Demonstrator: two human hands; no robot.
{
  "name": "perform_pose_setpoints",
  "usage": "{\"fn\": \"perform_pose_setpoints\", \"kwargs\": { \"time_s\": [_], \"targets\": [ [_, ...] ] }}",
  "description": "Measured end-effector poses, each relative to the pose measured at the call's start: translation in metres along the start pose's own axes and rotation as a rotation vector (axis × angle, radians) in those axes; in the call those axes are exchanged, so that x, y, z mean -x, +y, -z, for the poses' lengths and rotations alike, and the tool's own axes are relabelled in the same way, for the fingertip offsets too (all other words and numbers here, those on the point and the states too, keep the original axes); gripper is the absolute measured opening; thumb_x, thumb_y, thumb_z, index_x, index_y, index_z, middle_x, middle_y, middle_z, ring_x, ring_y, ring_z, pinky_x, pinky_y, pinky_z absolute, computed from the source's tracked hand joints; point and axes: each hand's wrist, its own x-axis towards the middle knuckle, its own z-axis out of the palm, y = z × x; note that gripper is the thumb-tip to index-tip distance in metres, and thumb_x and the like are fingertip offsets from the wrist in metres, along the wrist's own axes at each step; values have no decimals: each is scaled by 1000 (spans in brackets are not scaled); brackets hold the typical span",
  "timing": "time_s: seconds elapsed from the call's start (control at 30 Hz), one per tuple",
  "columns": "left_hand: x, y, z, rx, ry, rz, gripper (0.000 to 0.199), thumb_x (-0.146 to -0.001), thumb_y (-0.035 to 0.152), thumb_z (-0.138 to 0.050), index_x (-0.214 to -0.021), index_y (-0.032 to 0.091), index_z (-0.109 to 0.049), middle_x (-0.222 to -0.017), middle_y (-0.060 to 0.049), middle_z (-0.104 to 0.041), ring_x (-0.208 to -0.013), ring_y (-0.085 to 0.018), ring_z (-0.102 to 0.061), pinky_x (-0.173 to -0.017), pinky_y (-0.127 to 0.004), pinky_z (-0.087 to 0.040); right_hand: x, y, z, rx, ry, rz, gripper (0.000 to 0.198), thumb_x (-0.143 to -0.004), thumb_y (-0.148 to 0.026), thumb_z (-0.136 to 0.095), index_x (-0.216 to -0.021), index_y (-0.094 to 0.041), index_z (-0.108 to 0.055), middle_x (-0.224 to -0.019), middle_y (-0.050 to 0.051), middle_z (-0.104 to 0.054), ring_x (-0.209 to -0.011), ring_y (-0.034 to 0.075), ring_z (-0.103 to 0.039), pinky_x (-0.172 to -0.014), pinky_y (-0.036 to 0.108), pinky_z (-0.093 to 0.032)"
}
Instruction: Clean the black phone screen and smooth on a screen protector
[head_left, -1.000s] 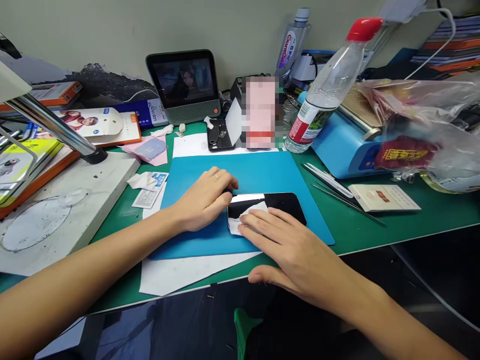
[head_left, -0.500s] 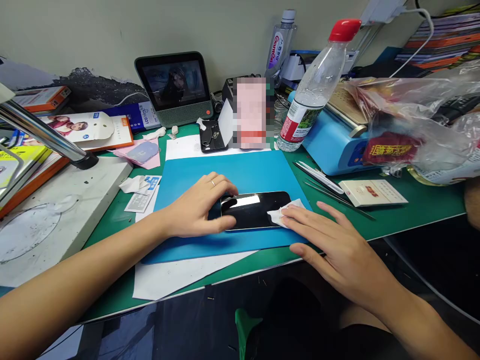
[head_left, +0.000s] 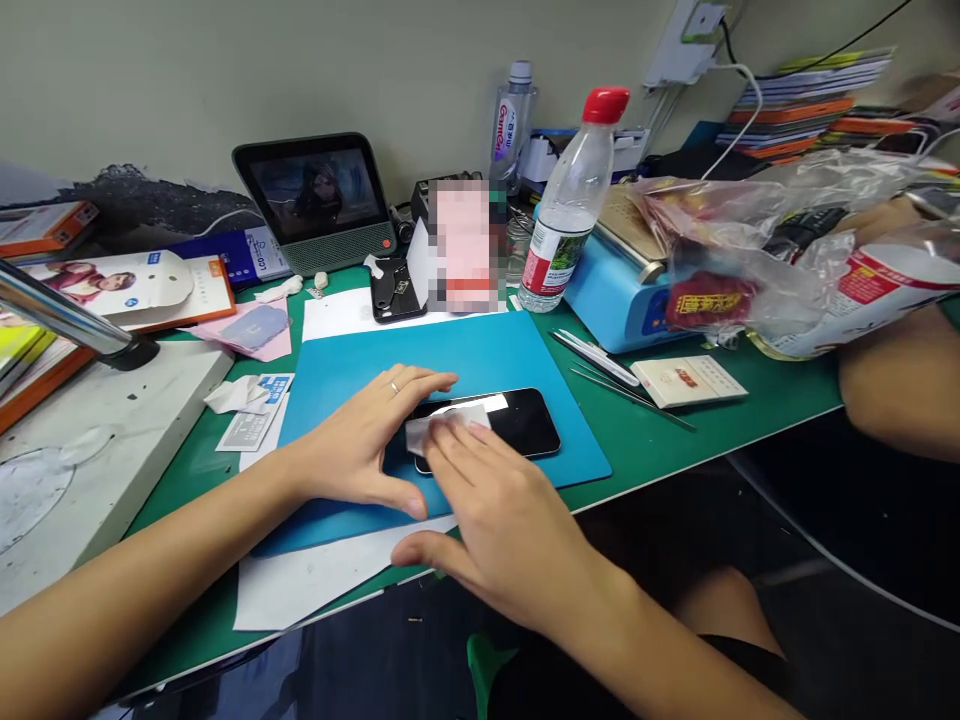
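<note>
A phone (head_left: 529, 425) lies with its dark glass face up on a blue mat (head_left: 375, 350). My right hand (head_left: 510, 510) presses a white wipe (head_left: 420, 433) onto the phone's left half, its fingers straight and together with the thumb apart. The wipe lies partly hidden under these fingers. My left hand (head_left: 364, 435), a ring on one finger, is around the phone's left end. Its thumb and forefinger are spread wide, and whether they touch the phone I cannot tell.
Tweezers (head_left: 630, 390) and a small white box (head_left: 690, 381) lie right of the mat. A red-capped bottle (head_left: 559, 240) stands behind, beside a blue machine (head_left: 607, 295). A screen device (head_left: 315, 195) is at the back. Another person's arm (head_left: 900, 385) rests at the right.
My right hand has slid the wipe from the phone's right end to its left half. The left thumb has moved away from the phone's near edge. The view has shifted.
</note>
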Motion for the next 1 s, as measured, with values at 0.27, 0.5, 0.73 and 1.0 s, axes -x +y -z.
{"fn": "perform_pose_setpoints", "kwargs": {
  "time_s": [0.27, 0.5, 0.73, 1.0],
  "targets": [
    [1, 0, -3, -100, -56, 2, 101, -81, 83, -64, -157, 26, -28, -144, -17, -52, -124, -36, -53, -105, -51, -44, 8, 22, 21, -68, -34, -51, 65, -105, -59, -42, -147, -10, -55, -154, 15, -56, -149, 27, -46, -129, 53, -25],
    [-2, 4, -1, -118, -92, 35, 98, -84, 68, -74, -159, 26, -26, -146, -15, -52, -128, -35, -52, -108, -50, -44, 55, 49, 39, 97, -49, -161, 66, -105, -55, -45, -155, -10, -45, -159, 17, -47, -152, 30, -40, -124, 61, -31],
    [1, 1, -1, -29, -75, 34, 105, -81, 71, -75, -161, 26, -24, -147, -15, -52, -130, -35, -51, -109, -51, -45, 65, 21, 30, 190, -32, -83, 86, -96, -67, -55, -152, -2, -47, -158, 22, -48, -150, 33, -43, -121, 53, -41],
    [2, -5, 0, 141, 98, -5, 104, -85, 94, -27, -166, 30, -15, -153, -16, -46, -130, -36, -49, -109, -56, -42, 10, -7, -3, -6, -79, -9, 111, -81, -82, -59, -152, 1, -45, -160, 26, -43, -153, 37, -36, -125, 53, -35]
  ]
}}
